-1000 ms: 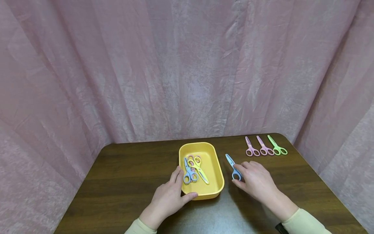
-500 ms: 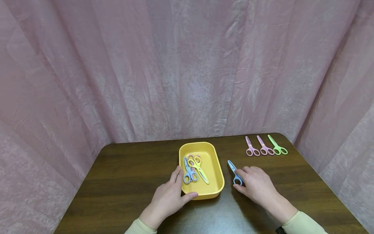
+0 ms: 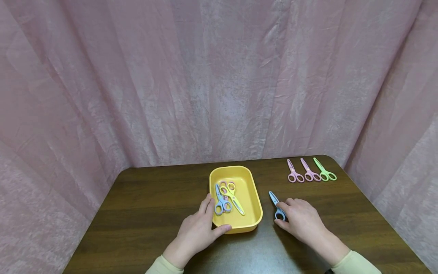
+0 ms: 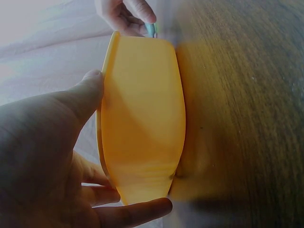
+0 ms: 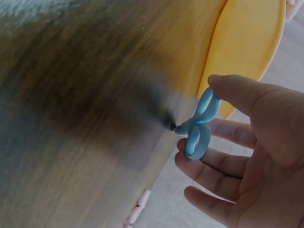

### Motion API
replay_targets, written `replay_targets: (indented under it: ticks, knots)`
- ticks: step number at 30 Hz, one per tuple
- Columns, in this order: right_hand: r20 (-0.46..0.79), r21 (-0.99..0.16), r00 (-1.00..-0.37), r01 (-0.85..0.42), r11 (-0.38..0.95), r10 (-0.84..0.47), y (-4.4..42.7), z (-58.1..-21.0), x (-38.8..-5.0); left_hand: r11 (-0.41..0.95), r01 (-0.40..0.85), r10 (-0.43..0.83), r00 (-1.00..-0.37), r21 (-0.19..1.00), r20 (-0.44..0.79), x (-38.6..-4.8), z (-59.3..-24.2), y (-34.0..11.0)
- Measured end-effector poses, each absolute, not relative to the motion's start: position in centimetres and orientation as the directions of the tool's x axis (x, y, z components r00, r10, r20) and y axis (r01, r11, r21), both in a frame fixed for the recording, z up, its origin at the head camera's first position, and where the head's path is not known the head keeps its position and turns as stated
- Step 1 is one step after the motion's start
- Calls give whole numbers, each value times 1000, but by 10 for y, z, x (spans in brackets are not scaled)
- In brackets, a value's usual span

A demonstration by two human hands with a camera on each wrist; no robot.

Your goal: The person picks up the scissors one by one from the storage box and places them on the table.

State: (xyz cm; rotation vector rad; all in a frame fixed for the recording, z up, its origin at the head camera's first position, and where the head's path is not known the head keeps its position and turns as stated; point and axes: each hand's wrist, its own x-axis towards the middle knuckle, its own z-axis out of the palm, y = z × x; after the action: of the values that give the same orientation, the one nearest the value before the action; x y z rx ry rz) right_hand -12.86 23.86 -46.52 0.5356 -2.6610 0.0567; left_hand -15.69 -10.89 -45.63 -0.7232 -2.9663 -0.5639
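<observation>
My right hand (image 3: pixel 304 221) pinches the handle loops of a pair of light-blue scissors (image 3: pixel 275 199) just right of the yellow tray (image 3: pixel 257 207). In the right wrist view the scissors (image 5: pixel 199 114) have their loops between thumb and fingers; whether the blades touch the table cannot be told. My left hand (image 3: pixel 196 230) rests against the tray's near left corner, thumb on the near rim and fairly straight fingers along the left wall. Inside the tray lie blue scissors (image 3: pixel 222 205), yellow scissors (image 3: pixel 236 203) and, partly hidden beneath them, pink scissors (image 3: pixel 223 185).
Two pairs of pink scissors (image 3: pixel 292 173) and one green pair (image 3: pixel 323 172) lie in a row at the back right of the brown wooden table (image 3: pixel 154 205). A pink curtain (image 3: pixel 219 83) hangs behind the table.
My right hand has drawn the blue scissors toward me and slightly right, alongside the tray. The left hand and the tray have stayed in place.
</observation>
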Motion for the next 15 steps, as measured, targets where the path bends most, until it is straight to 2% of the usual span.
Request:
replay_targets:
  ticks: [15]
  knots:
    - [379, 32, -858, -361, 932, -346, 239, -470, -124, 822, 455, 443, -889, 342, 120, -158, -456, -109]
